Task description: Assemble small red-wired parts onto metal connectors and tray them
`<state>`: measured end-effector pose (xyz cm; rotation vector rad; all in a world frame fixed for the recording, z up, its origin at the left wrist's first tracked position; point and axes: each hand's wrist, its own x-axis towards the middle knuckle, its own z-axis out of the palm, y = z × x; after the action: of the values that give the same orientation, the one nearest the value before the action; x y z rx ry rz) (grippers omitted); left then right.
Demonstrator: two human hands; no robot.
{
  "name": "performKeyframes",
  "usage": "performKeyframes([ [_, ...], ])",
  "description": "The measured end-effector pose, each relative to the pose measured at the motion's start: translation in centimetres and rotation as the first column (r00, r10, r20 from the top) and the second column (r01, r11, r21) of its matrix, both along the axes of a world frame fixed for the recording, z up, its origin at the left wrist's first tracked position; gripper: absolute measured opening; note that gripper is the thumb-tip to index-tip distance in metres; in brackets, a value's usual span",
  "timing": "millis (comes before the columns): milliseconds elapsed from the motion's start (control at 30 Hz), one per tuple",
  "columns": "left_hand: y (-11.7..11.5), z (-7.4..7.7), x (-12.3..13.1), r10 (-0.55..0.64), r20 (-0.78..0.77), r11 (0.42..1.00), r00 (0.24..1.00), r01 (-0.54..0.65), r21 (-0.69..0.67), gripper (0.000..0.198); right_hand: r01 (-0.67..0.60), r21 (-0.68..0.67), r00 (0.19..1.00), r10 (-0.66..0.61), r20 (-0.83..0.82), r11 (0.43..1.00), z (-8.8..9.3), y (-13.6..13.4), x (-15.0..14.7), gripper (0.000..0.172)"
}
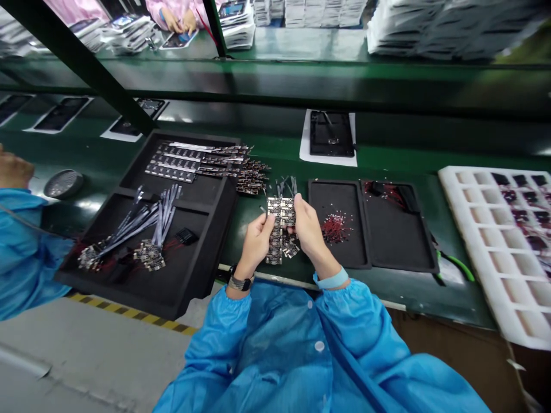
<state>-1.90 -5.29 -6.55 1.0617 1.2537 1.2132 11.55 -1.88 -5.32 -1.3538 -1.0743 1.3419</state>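
Between my two hands is a panel of small circuit boards [281,211], with grey ribbon cables standing up from its far edge. My left hand [257,238] is closed on its left side, thumb on top. On its right edge my right hand [307,223] is closed, thumb on top as well. Below the panel, a strip of boards [274,246] reaches toward the table edge, and some loose small boards [291,248] lie beside it. Just right of my right hand, a black tray [340,198] holds a pile of short red wires [336,228].
At left, a large black tray [202,252] holds board strips and bundled ribbon cables. Right are a second black tray [400,241], green-handled cutters [460,265] and a white foam tray [482,246]. A black panel [330,135] lies behind. Co-workers' hands [178,22] show at the top and left.
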Motion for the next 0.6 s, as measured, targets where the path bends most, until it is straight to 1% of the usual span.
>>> performKeyframes([
  [67, 0.1, 0.0, 0.1, -0.005, 0.004, 1.0, 1.0, 0.005, 0.007, 0.048, 0.059, 0.098, 0.997, -0.063, 0.042, 0.993, 0.0, 0.2, -0.4, 0.05],
  [133, 0.5, -0.2, 0.0, 0.058, -0.004, 0.998, 0.998, -0.058, 0.035, 0.047, 0.043, 0.196, 0.995, -0.06, 0.084, 0.98, -0.1, 0.0, -0.7, 0.048],
  [167, 0.7, -0.3, 0.0, 0.099, -0.002, 0.994, 0.995, -0.099, 0.046, 0.046, 0.021, 0.205, 0.997, -0.036, 0.069, 0.978, -0.2, -0.2, -0.9, 0.047],
  [200, 0.9, -0.4, 0.1, 0.138, 0.01, 0.989, 0.99, -0.139, 0.052, 0.045, 0.008, 0.186, 1.0, -0.012, 0.021, 0.983, -0.3, -0.3, -1.2, 0.046],
  [267, 1.2, -0.6, 0.4, 0.183, 0.084, 0.982, 0.98, -0.186, 0.029, 0.044, 0.007, 0.091, 0.991, 0.005, -0.132, 0.996, -0.6, -0.5, -1.6, 0.046],
  [367, 1.3, -0.9, 1.3, 0.201, 0.247, 0.979, 0.948, -0.191, -0.066, 0.046, -0.001, -0.056, 0.944, -0.018, -0.329, 0.998, -0.9, -0.5, -2.3, 0.048],
  [433, 1.3, -1.1, 1.6, 0.206, 0.294, 0.977, 0.933, -0.18, -0.114, 0.047, -0.027, -0.101, 0.927, -0.013, -0.375, 0.995, -1.1, -0.4, -2.3, 0.049],
  [500, 1.3, -1.2, 1.4, 0.201, 0.272, 0.978, 0.941, -0.179, -0.105, 0.047, -0.005, -0.073, 0.944, -0.019, -0.328, 0.997, -1.1, -0.4, -2.0, 0.048],
  [533, 1.3, -1.3, 1.1, 0.203, 0.242, 0.979, 0.949, -0.188, -0.081, 0.046, 0.029, -0.028, 0.966, -0.035, -0.256, 0.999, -1.1, -0.5, -1.7, 0.046],
  [600, 1.4, -1.1, 0.0, 0.236, 0.163, 0.972, 0.958, -0.236, -0.02, 0.046, 0.11, 0.101, 0.994, -0.107, -0.032, 0.989, -1.1, -0.6, -1.0, 0.044],
])
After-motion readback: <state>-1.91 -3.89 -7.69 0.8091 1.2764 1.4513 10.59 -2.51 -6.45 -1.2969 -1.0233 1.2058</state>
